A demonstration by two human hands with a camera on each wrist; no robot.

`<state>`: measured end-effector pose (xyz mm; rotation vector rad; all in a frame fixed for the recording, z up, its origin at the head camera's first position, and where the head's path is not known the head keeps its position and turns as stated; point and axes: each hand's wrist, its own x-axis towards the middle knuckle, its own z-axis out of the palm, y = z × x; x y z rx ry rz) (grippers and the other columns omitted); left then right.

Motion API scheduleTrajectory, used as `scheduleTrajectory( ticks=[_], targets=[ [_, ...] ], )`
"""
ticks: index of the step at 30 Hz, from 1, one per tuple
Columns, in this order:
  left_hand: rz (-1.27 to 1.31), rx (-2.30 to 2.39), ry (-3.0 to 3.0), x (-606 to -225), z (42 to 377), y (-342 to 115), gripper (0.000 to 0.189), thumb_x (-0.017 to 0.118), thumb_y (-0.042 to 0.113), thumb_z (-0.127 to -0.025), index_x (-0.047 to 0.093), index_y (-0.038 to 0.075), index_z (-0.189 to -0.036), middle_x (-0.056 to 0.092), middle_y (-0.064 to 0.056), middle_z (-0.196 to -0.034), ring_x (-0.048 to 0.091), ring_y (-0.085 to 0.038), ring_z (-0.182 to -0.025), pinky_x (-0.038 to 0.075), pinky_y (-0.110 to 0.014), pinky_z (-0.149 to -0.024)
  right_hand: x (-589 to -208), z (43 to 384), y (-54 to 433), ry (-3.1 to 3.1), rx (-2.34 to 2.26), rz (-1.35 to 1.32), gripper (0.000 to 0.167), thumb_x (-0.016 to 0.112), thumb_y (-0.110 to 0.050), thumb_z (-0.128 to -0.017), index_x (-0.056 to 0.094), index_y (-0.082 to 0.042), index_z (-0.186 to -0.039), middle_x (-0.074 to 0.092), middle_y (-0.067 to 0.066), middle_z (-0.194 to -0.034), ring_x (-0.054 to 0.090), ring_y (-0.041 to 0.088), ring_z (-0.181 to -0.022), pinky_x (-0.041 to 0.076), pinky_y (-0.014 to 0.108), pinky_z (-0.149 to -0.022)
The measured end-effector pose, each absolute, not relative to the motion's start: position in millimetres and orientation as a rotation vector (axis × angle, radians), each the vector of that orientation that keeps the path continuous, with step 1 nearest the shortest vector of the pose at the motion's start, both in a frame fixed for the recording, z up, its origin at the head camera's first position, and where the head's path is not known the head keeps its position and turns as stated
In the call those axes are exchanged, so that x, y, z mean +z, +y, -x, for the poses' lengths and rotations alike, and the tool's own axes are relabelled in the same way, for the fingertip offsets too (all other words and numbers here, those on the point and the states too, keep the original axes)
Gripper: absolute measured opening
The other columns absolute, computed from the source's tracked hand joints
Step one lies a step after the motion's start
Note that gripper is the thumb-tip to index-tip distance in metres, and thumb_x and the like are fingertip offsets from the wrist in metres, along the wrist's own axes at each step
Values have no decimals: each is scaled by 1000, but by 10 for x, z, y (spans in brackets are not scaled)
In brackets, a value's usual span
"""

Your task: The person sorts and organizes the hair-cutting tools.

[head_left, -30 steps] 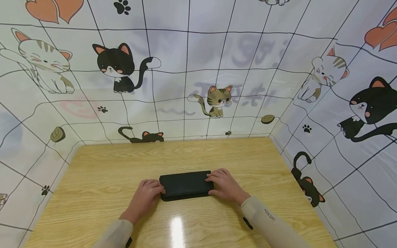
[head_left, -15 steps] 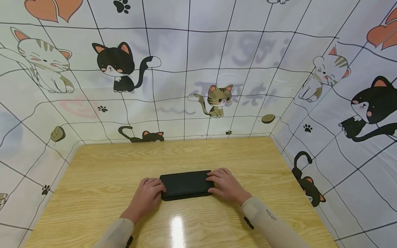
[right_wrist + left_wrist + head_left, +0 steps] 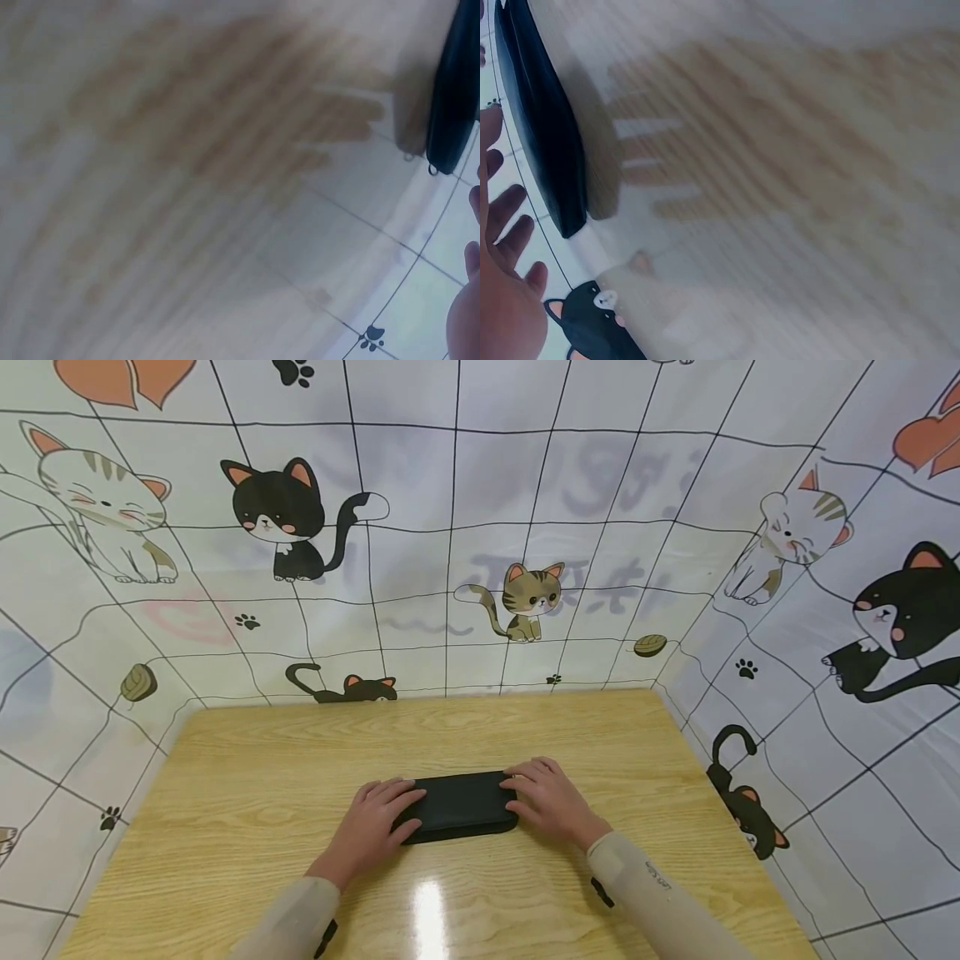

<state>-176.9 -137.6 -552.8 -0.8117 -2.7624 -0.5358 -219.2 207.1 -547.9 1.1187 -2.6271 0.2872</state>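
A flat black rectangular case (image 3: 465,806) with rounded corners lies on the wooden table (image 3: 247,793). Over its left end is my left hand (image 3: 371,827), fingers spread and thumb near the front edge. The left wrist view shows this hand's fingers (image 3: 510,232) apart from one another, beside the dark side of the case (image 3: 544,120). At the other end, my right hand (image 3: 551,806) has its relaxed fingertips at the case's right edge. A small metal ring shows at a corner of the case (image 3: 454,97) in the right wrist view, where most of that hand is out of frame.
A white cloth wall (image 3: 420,552) printed with cartoon cats and grid lines stands behind the table. Another printed side wall (image 3: 787,693) runs along the right. Light glares off the tabletop in front of the case.
My left hand has moved rightward and up over the left end of the case, and its fingers have spread. The right hand has shifted slightly, and its fingers have loosened. The case stays in place.
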Motion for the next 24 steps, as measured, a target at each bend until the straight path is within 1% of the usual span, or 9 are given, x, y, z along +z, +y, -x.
scheduleTrajectory(
  ticks=[3, 6, 9, 12, 15, 18, 24],
  targets=[
    [806, -513, -2851, -5496, 1780, -1299, 57, 64, 45, -92, 51, 24, -143, 50, -7, -147, 44, -30, -138, 30, -54, -114, -5448, 2239, 2086, -2591, 282, -1077, 32, 67, -32, -92, 66, -19, -122, 65, 1, -124, 59, 18, -115, 38, 48, -108],
    [815, -503, -2909, -5475, 1793, -1211, 64, 63, 49, -91, 44, 26, -148, 42, -8, -153, 38, -30, -142, 24, -54, -117, -5430, 2277, 2103, -2587, 246, -1007, 32, 70, -25, -90, 67, -17, -121, 67, 0, -118, 61, 20, -111, 40, 48, -106],
    [843, -479, -2938, -5452, 1807, -1113, 70, 62, 52, -90, 39, 26, -150, 38, -9, -156, 35, -29, -144, 23, -55, -117, -5432, 2299, 2121, -2622, 179, -923, 31, 71, -23, -89, 68, -18, -119, 69, 0, -115, 62, 21, -109, 40, 47, -106],
    [884, -451, -2954, -5435, 1825, -1008, 72, 61, 55, -89, 37, 27, -151, 35, -10, -157, 33, -30, -145, 23, -57, -117, -5446, 2310, 2131, -2671, 129, -862, 30, 70, -22, -90, 68, -18, -120, 69, 0, -115, 62, 21, -109, 38, 47, -108],
    [916, -400, -2983, -5434, 1846, -914, 74, 59, 58, -89, 34, 29, -153, 31, -10, -159, 30, -31, -147, 21, -57, -118, -5473, 2322, 2123, -2699, 121, -835, 30, 70, -22, -90, 68, -16, -120, 70, 1, -116, 60, 23, -115, 34, 50, -112],
    [933, -362, -2997, -5436, 1861, -840, 76, 59, 60, -88, 34, 29, -152, 29, -11, -160, 29, -33, -147, 22, -59, -117, -5502, 2335, 2102, -2689, 120, -832, 30, 71, -20, -89, 69, -16, -119, 71, 0, -116, 59, 24, -120, 30, 53, -114],
    [914, -338, -3030, -5466, 1882, -754, 77, 62, 60, -85, 36, 31, -151, 28, -12, -160, 27, -36, -148, 21, -61, -117, -5542, 2353, 2045, -2659, 110, -820, 27, 73, -19, -87, 72, -16, -114, 72, -1, -114, 58, 24, -121, 31, 55, -114]
  ],
)
